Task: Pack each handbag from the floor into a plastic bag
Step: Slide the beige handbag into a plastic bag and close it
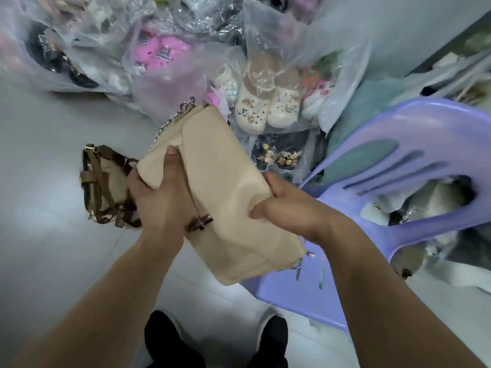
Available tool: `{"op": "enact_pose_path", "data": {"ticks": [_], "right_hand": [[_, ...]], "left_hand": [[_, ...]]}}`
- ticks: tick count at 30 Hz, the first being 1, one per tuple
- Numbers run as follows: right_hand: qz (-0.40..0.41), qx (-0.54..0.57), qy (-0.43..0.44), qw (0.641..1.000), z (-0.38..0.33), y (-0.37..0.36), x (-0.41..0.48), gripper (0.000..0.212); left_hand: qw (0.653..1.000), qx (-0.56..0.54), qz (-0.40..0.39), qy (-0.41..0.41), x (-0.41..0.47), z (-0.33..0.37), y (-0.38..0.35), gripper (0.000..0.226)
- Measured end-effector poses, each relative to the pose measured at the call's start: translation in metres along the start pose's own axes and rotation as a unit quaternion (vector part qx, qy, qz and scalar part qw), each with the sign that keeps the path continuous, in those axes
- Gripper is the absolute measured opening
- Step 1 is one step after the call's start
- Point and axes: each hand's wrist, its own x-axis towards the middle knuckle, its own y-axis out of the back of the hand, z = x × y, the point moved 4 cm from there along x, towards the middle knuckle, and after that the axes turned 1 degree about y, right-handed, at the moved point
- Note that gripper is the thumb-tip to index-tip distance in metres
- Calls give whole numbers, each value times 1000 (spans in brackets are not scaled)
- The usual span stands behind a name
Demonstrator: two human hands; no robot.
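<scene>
Beige handbag: being held above the floor, long axis running diagonally away-left to near-right; left hand gripping far end, right hand pinching right edge. Brown handbag lying floor-left.

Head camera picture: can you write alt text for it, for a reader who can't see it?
A person's left hand and right hand grip a beige handbag above a pale floor. A brown handbag lies on the floor to its left, a lilac plastic chair is at right, and clear plastic bags of shoes pile up behind.
</scene>
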Motion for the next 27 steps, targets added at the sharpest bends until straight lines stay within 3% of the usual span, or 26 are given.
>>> {"op": "enact_pose_path", "data": {"ticks": [5, 11, 17, 24, 26, 27], "right_hand": [[120, -72, 9, 990, 73, 53, -21, 18], [158, -179, -40, 970, 174, 98, -37, 50], [137, -242, -59, 959, 248, 125, -27, 56], [151, -244, -21, 958, 281, 129, -7, 58], [155, -219, -1, 963, 286, 132, -6, 57], [159, -198, 12, 967, 289, 133, -7, 55]], "left_hand": [[997, 26, 7, 70, -65, -74, -56, 83], [974, 59, 47, 213, -158, -173, -109, 71], [945, 87, 106, 297, -204, -222, -152, 68], [942, 71, 156, 288, -204, -229, -175, 66], [948, 179, 155, 212, -204, -222, -178, 66], [949, 250, 145, 128, -206, -216, -181, 67]]}}
